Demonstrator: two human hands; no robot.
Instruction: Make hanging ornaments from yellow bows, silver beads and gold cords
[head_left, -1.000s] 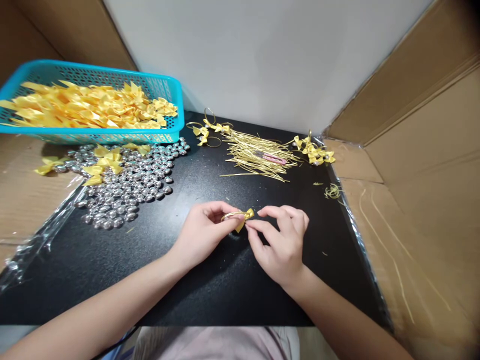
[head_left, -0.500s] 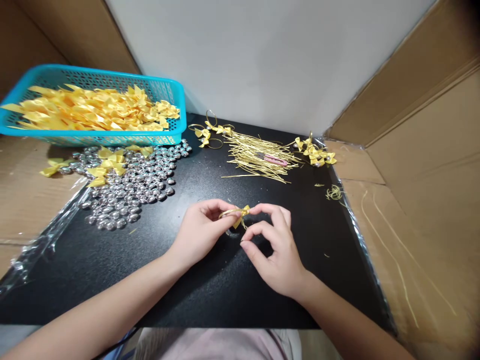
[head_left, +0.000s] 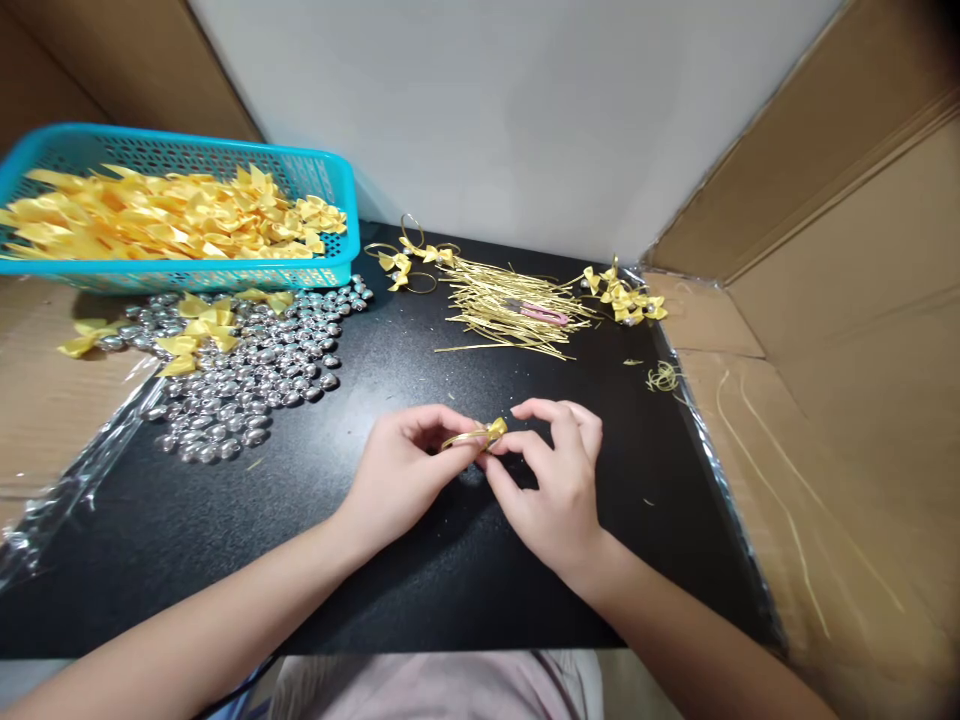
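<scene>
Over the middle of the black mat, my left hand pinches a small yellow ribbon bow with a gold wire loop attached to it. My right hand meets it from the right, thumb and forefinger closed on the same bow. The piece is held just above the mat between both sets of fingertips.
A turquoise basket full of yellow bows sits back left. Several silver beads with loose bows lie in front of it. Gold wire strands and finished bows lie at the back. Cardboard walls stand left and right.
Both hands stay together on the bow; my right fingers have shifted their pinch, curling and reopening slightly. The bow has turned a little between the fingertips.
</scene>
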